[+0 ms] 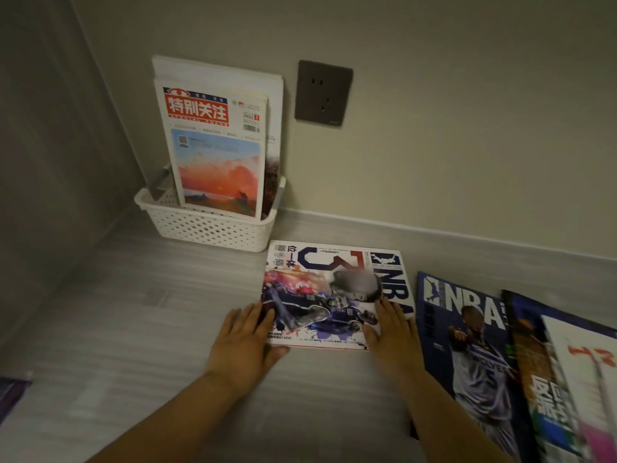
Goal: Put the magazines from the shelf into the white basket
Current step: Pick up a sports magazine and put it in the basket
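Hands meet on an NBA magazine (327, 289) that lies flat near the middle of the shelf (150, 312). We see the left hand (245, 339) on its near-left corner, fingers resting almost straight across the cover and thumb along the near edge. The right hand (390, 332) lies on the near-right corner, fingers straight and flat, gripping nothing.

The white basket (207, 228) stands in the shelf's back-left corner against the wall, just behind the NBA magazine's far-left corner. Several magazines stand upright in it. The front one, a red-titled magazine (213, 145), leans back and rises well above the rim.

Towards the shelf's right edge we count three more lying flat and overlapping. A blue magazine (467, 345) lies just beside the right hand, a dark magazine (527, 362) lies partly over it, and a white magazine (584, 362), blurred, lies on top at the far right.

A socket (322, 93) sits on the back wall to the right of the basket. A purple object (11, 392), cut off, shows at the shelf's left edge.
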The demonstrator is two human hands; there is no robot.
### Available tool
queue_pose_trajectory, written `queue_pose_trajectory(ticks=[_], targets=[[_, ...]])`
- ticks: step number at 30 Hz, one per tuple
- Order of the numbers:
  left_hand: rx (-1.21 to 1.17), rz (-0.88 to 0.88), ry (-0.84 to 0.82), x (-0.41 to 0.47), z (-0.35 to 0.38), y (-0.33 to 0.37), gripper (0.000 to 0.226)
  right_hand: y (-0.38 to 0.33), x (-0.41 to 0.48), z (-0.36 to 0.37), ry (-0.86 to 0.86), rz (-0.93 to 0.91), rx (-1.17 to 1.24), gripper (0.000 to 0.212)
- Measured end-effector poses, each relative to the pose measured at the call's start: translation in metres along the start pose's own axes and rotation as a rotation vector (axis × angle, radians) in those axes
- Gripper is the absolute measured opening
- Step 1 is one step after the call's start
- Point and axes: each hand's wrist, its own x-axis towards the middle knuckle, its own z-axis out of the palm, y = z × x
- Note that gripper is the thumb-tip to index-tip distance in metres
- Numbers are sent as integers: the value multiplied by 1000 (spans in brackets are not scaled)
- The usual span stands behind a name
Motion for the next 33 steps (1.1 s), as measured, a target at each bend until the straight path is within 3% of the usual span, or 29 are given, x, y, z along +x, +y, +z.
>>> queue_pose_trajectory(ticks=[2, 4, 8, 10, 18, 27, 33], targets=[[45, 2, -6, -8, -4, 9, 132, -1, 1, 0, 38, 42, 71, 56], [72, 42, -17, -14, -8, 18, 124, -4, 4, 2, 61, 81, 95, 57], [27, 81, 13, 18, -24, 24, 54, -9, 6, 16, 100, 136, 13, 63], [-45, 101, 19, 56, -37, 26, 41, -9, 7, 21, 105, 131, -25, 65], [-117, -66, -98, 180, -40, 35, 70, -2, 14, 31, 118, 133, -40, 66], [-152, -64, 50, 175, -23, 47, 55, -6, 13, 25, 117, 133, -9, 66], [-123, -225, -61, 178, -53, 40, 58, -3, 7, 25, 155, 32, 33, 65]])
